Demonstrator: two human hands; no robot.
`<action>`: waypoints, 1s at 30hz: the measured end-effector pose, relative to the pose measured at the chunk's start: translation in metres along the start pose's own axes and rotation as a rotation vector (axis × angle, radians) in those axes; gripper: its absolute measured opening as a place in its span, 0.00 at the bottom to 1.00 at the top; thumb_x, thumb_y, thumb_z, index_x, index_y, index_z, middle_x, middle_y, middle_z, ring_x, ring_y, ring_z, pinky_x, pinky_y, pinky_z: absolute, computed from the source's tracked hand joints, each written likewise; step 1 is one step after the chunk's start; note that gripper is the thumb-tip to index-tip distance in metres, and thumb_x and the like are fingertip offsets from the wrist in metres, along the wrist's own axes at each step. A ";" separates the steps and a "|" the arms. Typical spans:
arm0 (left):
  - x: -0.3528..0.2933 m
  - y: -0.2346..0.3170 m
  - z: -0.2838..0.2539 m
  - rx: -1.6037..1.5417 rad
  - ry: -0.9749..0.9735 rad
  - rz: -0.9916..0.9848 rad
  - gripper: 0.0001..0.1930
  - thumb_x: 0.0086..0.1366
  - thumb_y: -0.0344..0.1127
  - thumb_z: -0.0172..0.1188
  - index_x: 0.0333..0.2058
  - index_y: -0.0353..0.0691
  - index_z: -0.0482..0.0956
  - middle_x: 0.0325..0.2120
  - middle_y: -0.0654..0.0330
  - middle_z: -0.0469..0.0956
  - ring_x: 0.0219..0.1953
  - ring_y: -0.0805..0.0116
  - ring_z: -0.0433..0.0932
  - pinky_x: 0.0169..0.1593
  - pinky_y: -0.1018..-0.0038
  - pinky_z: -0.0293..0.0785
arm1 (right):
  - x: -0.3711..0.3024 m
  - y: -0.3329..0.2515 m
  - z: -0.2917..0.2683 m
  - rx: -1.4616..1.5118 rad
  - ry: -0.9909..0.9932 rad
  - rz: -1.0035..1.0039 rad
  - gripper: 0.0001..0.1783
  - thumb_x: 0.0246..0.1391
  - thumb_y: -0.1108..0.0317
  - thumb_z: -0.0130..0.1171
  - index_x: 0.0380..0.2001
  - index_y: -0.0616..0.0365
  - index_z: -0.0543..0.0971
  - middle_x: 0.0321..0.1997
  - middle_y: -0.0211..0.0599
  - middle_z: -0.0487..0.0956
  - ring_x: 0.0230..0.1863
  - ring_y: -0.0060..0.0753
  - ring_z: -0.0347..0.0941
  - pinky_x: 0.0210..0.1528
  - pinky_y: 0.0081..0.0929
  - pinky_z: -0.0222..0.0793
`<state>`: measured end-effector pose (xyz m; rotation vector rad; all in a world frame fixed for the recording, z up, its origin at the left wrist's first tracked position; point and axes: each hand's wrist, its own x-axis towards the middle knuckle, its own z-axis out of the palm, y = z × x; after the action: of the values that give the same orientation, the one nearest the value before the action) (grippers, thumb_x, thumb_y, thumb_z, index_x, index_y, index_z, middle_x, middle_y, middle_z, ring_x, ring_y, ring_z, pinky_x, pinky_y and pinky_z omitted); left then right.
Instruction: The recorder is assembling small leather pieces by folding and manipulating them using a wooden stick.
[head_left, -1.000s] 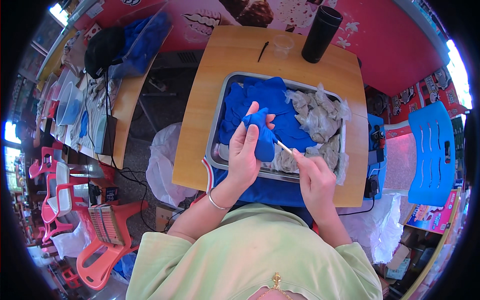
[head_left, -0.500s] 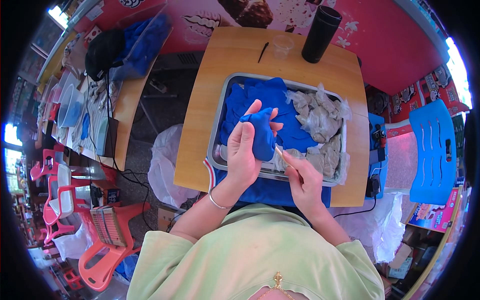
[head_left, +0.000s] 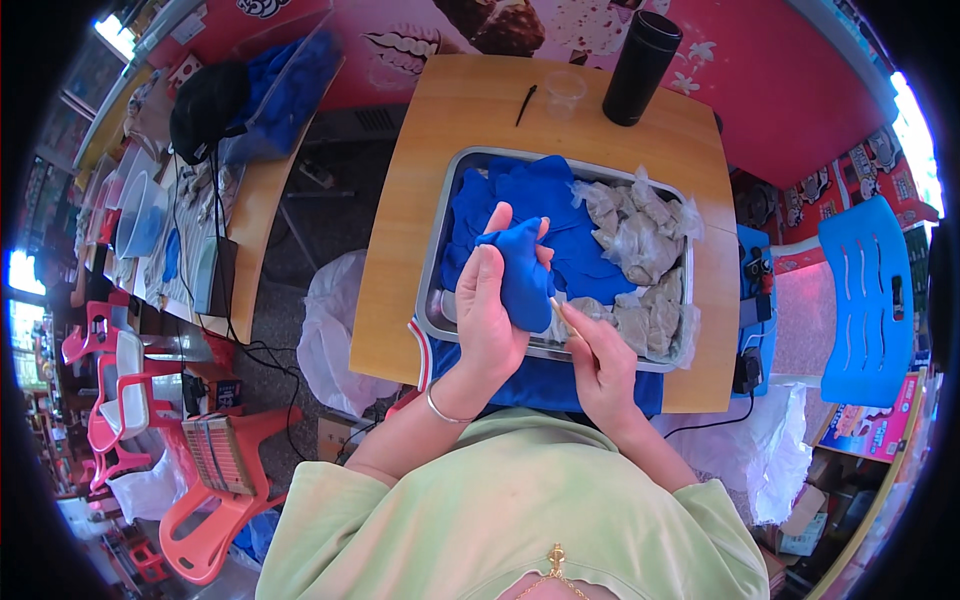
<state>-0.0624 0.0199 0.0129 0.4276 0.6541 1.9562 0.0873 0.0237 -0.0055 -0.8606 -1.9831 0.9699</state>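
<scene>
My left hand is closed round a small blue cloth piece, which looks rounded and filled out at its lower end. Fingertips show behind the cloth, and my thumb presses its left side. In my right hand a thin wooden stick is pinched, its tip at the lower right edge of the blue piece. Whether the tip enters the cloth I cannot tell. Both hands are over the near side of a metal tray. Flat blue cloth pieces lie in it beside clear plastic bags of greyish-beige material.
On the wooden table stand a black bottle and a clear cup, with a black pen-like stick nearby. A blue chair is at right, an orange chair at lower left. Cables hang from the left table.
The blue piece has turned slightly in my left hand and its rounded end sits a little lower. My right hand has shifted slightly left and down with the stick.
</scene>
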 end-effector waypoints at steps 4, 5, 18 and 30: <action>-0.001 0.001 0.002 0.002 0.031 0.037 0.23 0.70 0.42 0.45 0.60 0.39 0.62 0.51 0.53 0.72 0.42 0.70 0.75 0.45 0.77 0.73 | 0.002 -0.001 0.005 -0.087 0.006 -0.004 0.31 0.46 0.85 0.53 0.55 0.48 0.72 0.26 0.39 0.71 0.26 0.36 0.69 0.29 0.27 0.66; 0.000 0.001 0.003 0.024 0.044 0.041 0.23 0.70 0.42 0.45 0.60 0.40 0.61 0.51 0.53 0.72 0.43 0.70 0.74 0.45 0.77 0.73 | 0.003 -0.002 0.005 -0.110 0.002 0.010 0.32 0.46 0.85 0.53 0.56 0.47 0.72 0.26 0.39 0.71 0.26 0.36 0.69 0.29 0.28 0.66; 0.008 0.007 -0.014 0.160 -0.180 0.018 0.20 0.70 0.39 0.46 0.55 0.35 0.67 0.51 0.49 0.72 0.44 0.62 0.78 0.49 0.69 0.74 | 0.012 -0.005 -0.007 0.047 -0.130 0.072 0.33 0.46 0.85 0.51 0.56 0.44 0.72 0.26 0.39 0.71 0.27 0.34 0.71 0.32 0.25 0.67; 0.004 0.009 -0.006 0.161 -0.270 -0.001 0.14 0.67 0.33 0.50 0.46 0.31 0.74 0.44 0.48 0.77 0.42 0.63 0.79 0.48 0.70 0.75 | 0.006 0.012 -0.011 0.710 -0.388 0.393 0.24 0.56 0.82 0.45 0.56 0.56 0.71 0.27 0.26 0.72 0.27 0.19 0.67 0.29 0.18 0.64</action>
<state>-0.0740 0.0184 0.0135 0.7753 0.6367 1.8082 0.0964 0.0376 -0.0089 -0.6852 -1.5755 2.0350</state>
